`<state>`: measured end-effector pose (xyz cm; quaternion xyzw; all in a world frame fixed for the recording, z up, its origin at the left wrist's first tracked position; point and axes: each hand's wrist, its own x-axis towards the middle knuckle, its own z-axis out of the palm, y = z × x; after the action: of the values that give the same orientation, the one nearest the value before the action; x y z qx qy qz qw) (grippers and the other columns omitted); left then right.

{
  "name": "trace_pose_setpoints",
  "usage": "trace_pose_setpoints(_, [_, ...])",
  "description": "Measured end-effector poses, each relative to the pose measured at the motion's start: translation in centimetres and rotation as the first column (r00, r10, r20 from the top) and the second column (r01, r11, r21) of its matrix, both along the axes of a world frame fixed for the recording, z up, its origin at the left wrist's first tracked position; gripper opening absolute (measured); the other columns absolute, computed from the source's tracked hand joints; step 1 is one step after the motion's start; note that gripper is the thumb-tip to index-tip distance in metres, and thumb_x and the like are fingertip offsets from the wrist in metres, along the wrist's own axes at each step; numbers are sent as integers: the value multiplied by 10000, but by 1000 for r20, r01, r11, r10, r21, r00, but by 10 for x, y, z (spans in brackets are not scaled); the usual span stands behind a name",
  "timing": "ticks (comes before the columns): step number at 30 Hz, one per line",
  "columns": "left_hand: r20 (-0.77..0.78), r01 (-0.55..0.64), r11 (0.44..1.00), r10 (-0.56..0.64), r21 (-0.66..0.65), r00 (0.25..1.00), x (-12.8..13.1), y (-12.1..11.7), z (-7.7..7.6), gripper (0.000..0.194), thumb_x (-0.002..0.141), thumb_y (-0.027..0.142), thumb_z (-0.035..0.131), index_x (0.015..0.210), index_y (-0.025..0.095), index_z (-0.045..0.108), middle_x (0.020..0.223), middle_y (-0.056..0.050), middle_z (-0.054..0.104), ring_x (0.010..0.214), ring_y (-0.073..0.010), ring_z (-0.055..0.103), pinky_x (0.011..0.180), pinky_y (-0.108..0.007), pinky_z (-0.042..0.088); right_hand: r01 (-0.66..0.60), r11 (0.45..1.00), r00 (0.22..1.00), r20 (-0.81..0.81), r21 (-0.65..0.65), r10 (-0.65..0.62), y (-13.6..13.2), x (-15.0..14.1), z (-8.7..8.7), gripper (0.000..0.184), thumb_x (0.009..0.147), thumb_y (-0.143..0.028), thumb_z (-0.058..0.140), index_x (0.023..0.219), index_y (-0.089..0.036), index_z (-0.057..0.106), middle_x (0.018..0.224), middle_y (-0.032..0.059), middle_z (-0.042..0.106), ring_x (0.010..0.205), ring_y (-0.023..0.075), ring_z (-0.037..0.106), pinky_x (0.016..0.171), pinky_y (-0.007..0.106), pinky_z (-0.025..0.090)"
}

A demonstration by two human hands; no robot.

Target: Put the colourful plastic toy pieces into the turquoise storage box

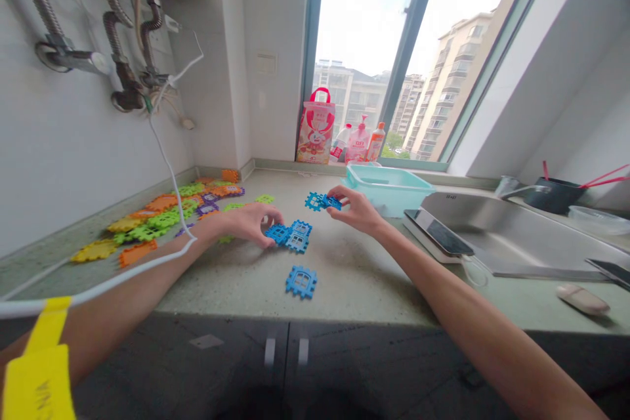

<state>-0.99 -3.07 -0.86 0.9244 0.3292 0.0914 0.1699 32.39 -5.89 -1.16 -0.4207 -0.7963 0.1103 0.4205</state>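
Apparently mid-gathering, the right hand [358, 211] pinches blue tiles [314, 201]; the left hand [249, 224], half-curled, meets another tile [279, 234], grip unclear; careful alignment seems needed.

Bare hands, as I see them: the left hand [253, 224] and right hand [358, 209] alike, with uncovered forearms behind. Toward eight o'clock, beside the left arm [142, 298], is a yellow strap [37, 384] with dark letters, its narrower part lapped over a white cable [113, 287] that crosses that arm.
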Motion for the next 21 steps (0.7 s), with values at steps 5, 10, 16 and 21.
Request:
trace_pose_setpoints(5, [109, 43, 996, -35, -75, 993, -4, 1, 10, 453, 702, 358, 739, 1128, 204, 729, 1079, -24, 753, 947, -221, 681, 843, -287, 510, -186, 935, 936, -343, -301, 75, 5, -4, -4, 394, 822, -533, 673, 1061, -221, 643, 957, 48, 725, 924, 219, 690, 823, 349, 554])
trace_pose_setpoints(10, [245, 25, 1000, -20, -17, 969, 6, 0, 2, 419, 747, 402, 719, 1108, 190, 720, 1066, -41, 756, 953, -223, 677, 866, -315, 511, -130, 869, 958, -286, -478, -14, 11, -2, -10, 365, 802, -503, 729, 1014, -213, 666, 920, 45, 732, 870, 202, 692, 719, 284, 533])
trace_pose_setpoints(16, [263, 120, 977, -164, 176, 951, 34, -11, -13, 465, 707, 364, 797, 1132, 204, 696, 1217, -63, 715, 1124, -252, 643, 1020, -343, 478, 218, 934, 972, 149, -284, -182, 15, 4, -17, 271, 804, -422, 745, 973, -213, 711, 842, 31, 719, 732, 179, 622, 646, 268, 437])
trace_pose_setpoints(21, [205, 157, 979, -181, 129, 962, 46, -21, -13, 409, 730, 320, 795, 1116, 216, 708, 1194, -47, 725, 1141, -240, 651, 1068, -324, 447, 333, 939, 900, 324, -86, -290, 12, 7, -16, 238, 805, -380, 759, 986, -226, 742, 899, 40, 740, 779, 195, 629, 703, 281, 429])
